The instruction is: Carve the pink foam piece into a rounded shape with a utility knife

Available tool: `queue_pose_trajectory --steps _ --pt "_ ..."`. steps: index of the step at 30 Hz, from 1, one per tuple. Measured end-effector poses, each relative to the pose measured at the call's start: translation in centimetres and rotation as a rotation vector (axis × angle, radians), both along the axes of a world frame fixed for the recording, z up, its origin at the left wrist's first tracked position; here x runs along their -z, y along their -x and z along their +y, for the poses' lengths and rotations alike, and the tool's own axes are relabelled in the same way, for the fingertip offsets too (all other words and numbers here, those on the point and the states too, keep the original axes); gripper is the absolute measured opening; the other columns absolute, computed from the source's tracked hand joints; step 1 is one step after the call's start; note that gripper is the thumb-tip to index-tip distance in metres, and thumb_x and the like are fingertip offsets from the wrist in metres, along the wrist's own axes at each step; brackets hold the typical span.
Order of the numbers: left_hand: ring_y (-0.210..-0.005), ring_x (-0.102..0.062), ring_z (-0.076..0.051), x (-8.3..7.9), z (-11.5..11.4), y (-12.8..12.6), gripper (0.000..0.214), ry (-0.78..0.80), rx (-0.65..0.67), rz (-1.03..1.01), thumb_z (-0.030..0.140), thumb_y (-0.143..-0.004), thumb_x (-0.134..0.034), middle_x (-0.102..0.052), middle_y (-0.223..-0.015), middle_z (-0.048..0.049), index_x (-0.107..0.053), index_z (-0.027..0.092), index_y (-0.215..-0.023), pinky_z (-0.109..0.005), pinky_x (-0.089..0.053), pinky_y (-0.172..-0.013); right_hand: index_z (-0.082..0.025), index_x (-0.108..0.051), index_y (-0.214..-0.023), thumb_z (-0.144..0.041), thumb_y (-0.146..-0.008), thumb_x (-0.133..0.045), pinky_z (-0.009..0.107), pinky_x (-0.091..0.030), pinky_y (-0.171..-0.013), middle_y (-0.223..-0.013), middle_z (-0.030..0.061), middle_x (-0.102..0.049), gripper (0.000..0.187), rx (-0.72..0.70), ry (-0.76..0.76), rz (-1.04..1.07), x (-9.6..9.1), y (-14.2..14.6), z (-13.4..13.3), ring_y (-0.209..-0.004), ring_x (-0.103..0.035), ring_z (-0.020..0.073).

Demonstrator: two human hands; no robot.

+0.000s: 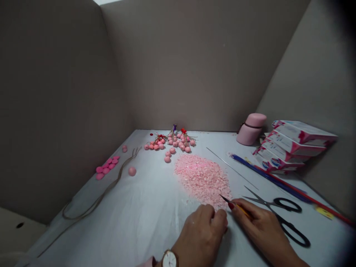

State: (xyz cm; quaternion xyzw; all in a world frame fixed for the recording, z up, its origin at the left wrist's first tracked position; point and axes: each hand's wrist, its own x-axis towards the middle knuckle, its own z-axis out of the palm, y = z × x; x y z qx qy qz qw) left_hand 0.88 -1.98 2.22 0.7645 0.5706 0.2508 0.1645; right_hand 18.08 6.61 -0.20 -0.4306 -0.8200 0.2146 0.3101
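A heap of pale pink flakes [203, 180] lies on the white cloth [125, 222], just beyond my hands. My left hand [198, 235], with a wristwatch [169, 259] on its wrist, rests at the heap's near edge with its fingers curled down. Whether those fingers pinch anything is hidden. My right hand [257, 222] grips a thin yellow-handled tool with a dark tip [236, 204], and the tip points at the heap's right edge. The two hands are close together but apart.
Black-handled scissors [278, 215] lie right of my right hand. Pink beads with small red and purple flowers [172, 142] sit at the back. Pink discs [105, 167], twine [94, 202], a pink lidded container [250, 129], stacked boxes [292, 144] and blue and red rods [278, 181] surround the cloth.
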Motion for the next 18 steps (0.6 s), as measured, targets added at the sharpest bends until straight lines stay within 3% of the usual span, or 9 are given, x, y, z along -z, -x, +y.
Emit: queue_pose_trajectory --steps 3,5,7,10,14,18 --pt "-0.082 -0.058 -0.028 0.6 -0.2 0.0 0.028 0.059 -0.070 -0.319 0.022 -0.093 -0.040 -0.066 -0.092 -0.0195 -0.062 0.010 -0.105 -0.040 -0.043 -0.069 -0.024 -0.065 -0.079 -0.044 -0.091 -0.048 0.024 -0.047 -0.057 -0.069 -0.0010 -0.069 0.029 -0.004 -0.002 0.010 -0.1 0.2 -0.1 -0.061 -0.066 0.0180" --pt "-0.081 -0.057 -0.022 1.4 0.0 -0.1 0.026 0.105 -0.165 -0.739 0.032 -0.092 -0.045 -0.064 -0.090 -0.0110 -0.059 0.016 -0.107 -0.037 -0.042 -0.074 -0.024 -0.063 -0.078 -0.044 -0.093 -0.046 0.024 -0.047 -0.057 -0.067 -0.0007 -0.067 0.031 -0.027 0.011 0.013 -0.4 0.4 -0.2 -0.061 -0.065 0.0178" --pt "-0.054 -0.047 -0.012 2.2 0.5 -0.2 0.032 0.388 -0.132 -1.299 0.049 -0.082 -0.060 -0.055 -0.067 0.0021 -0.060 0.020 -0.095 -0.028 -0.039 -0.054 -0.023 -0.063 -0.082 -0.041 -0.096 -0.042 0.025 -0.046 -0.058 -0.069 -0.0005 -0.067 0.031 -0.065 0.023 0.022 -0.6 0.5 -0.5 -0.063 -0.065 0.0174" --pt "-0.044 -0.041 -0.007 3.0 1.3 -0.1 0.044 0.588 -0.080 -1.529 0.062 -0.069 -0.065 -0.052 -0.059 0.0067 -0.057 0.022 -0.085 -0.022 -0.037 -0.044 -0.023 -0.062 -0.088 -0.035 -0.098 -0.039 0.025 -0.046 -0.063 -0.077 0.0009 -0.068 0.028 -0.117 0.006 0.041 -0.9 0.6 -0.9 -0.069 -0.065 0.0171" --pt "-0.048 -0.056 -0.006 3.2 1.6 0.4 0.035 0.746 -0.119 -1.808 0.041 -0.066 -0.080 -0.066 -0.064 0.0019 -0.066 0.019 -0.088 -0.018 -0.045 -0.048 -0.021 -0.062 -0.084 -0.032 -0.098 -0.037 0.025 -0.044 -0.063 -0.076 0.0021 -0.066 0.030 -0.208 -0.014 0.031 -1.4 0.8 -1.6 -0.070 -0.063 0.0167" --pt "-0.044 -0.058 -0.006 3.2 1.6 0.8 0.015 0.787 -0.101 -1.860 0.031 -0.071 -0.078 -0.067 -0.059 0.0016 -0.069 0.019 -0.073 -0.017 -0.046 -0.047 -0.020 -0.062 -0.078 -0.037 -0.098 -0.037 0.024 -0.040 -0.057 -0.068 0.0019 -0.064 0.036 -0.280 -0.066 0.006 -1.4 1.1 -2.0 -0.063 -0.061 0.0156"
